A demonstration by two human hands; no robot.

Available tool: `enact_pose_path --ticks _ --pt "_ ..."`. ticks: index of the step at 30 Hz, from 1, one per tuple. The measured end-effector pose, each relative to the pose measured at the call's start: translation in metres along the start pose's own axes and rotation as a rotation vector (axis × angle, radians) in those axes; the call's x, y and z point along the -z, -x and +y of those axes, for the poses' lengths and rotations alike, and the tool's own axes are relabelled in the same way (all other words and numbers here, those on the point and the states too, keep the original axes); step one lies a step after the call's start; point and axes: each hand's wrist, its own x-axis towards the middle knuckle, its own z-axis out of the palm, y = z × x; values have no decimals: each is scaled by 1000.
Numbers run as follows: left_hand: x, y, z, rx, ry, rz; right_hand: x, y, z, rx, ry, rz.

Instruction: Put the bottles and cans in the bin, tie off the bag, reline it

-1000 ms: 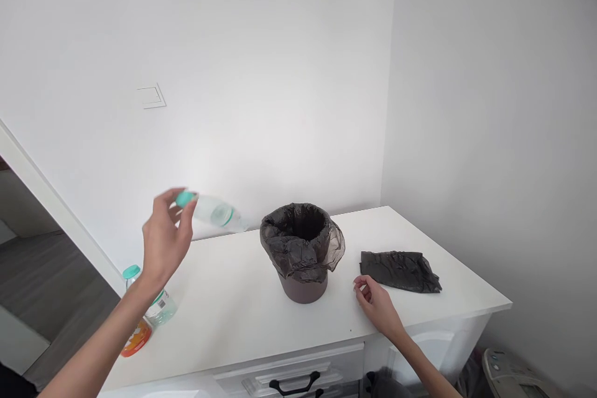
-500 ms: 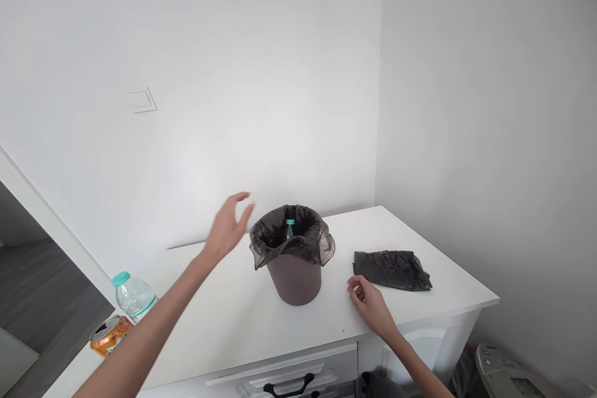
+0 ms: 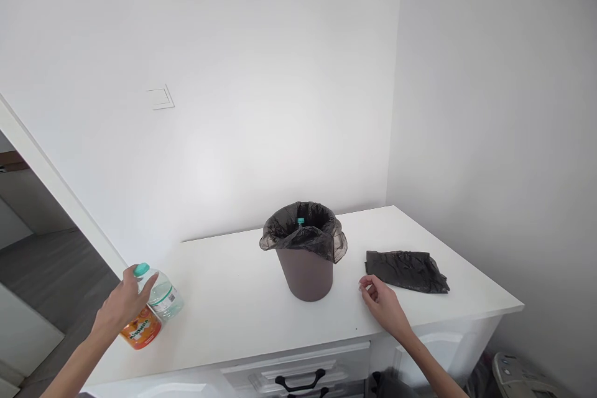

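Observation:
At the counter's left, my left hand (image 3: pixel 122 305) reaches over an orange Mirinda can (image 3: pixel 143 328) and a clear plastic bottle (image 3: pixel 165 295) with a teal cap. Thumb and fingers are spread beside the bottle's shoulder, and the hand hides the can's top. My right hand (image 3: pixel 381 306) lies at the counter's front edge with its fingers curled in and nothing visible in them. Just beyond it is a folded black plastic bag (image 3: pixel 408 270). A brown trash bin (image 3: pixel 308 277), lined with a dark bag (image 3: pixel 305 239), stands mid-counter; a teal-capped bottle (image 3: pixel 301 221) pokes up inside.
The white counter (image 3: pixel 233 298) backs onto a wall with a switch plate (image 3: pixel 161 97). Black-handled drawers (image 3: pixel 301 380) are below its front edge. A grey appliance (image 3: pixel 522 376) sits low at the right, and a doorway opens at the left.
My left hand has moved from beside the bin down and left to the can and bottle. The view has shifted left. My right hand has stayed by the folded bag.

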Motion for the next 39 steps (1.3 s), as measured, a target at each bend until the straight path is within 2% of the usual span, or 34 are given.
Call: enact_pose_path --ticks 3,5,6,9,11,13,14,17,19,21,23,26,30,32,35,37,39 --pt "13 13 30 37 18 6 -1 0 1 4 8 1" --pt "34 25 65 -8 90 107 -1 0 1 9 9 0" --pt "48 33 86 -46 178 199 -1 0 1 9 11 -1" --pt "91 57 159 -271 543 429 0 0 1 5 16 5" --pt "113 69 208 -437 715 489 0 0 1 4 11 7" --pt "121 73 252 -578 772 410 0 -1 0 3 0 7" --pt "119 72 270 -637 770 346 -1 -1 0 2 -5 7" --pt "95 60 308 -750 658 84 -1 -3 1 5 -26 8" --pt "73 51 317 -778 573 -50 0 -4 0 3 -45 2" --pt "54 47 313 -768 544 -67 4 -4 -8 -2 -75 -1" --pt "43 48 297 -718 564 -12 11 -5 -28 -2 -103 25" --pt "36 57 263 -617 575 21 22 -9 -81 56 -106 119" --pt "22 58 210 -509 466 4 25 -29 -162 339 19 129" --pt "11 50 178 -479 353 -12 19 -45 -188 375 88 166" --pt "-4 33 119 -452 163 34 10 -67 -204 392 160 208" --pt "-8 25 75 -373 24 133 7 -75 -207 418 168 176" --pt "-8 20 32 -213 -105 260 7 -74 -211 441 152 128"
